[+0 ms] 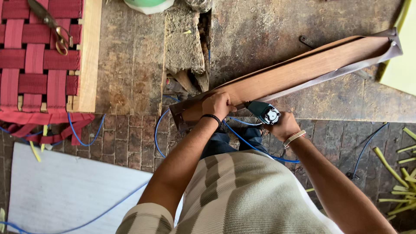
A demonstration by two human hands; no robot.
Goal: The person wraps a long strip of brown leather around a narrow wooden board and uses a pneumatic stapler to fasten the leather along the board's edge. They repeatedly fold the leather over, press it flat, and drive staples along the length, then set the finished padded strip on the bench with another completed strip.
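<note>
**A long board, a cloth cover and a stapler**

The long wooden board lies slanted on the rough tabletop. It looks stiff and fairly heavy, and the brown cover around it looks thin and floppy. The left hand is curled, pressing down near the board's end, a good place to hold it. The right hand is closed tight around a green stapler with a blue hose. No packages or labels show.

Teal stapler, blue hose, red webbing
</note>
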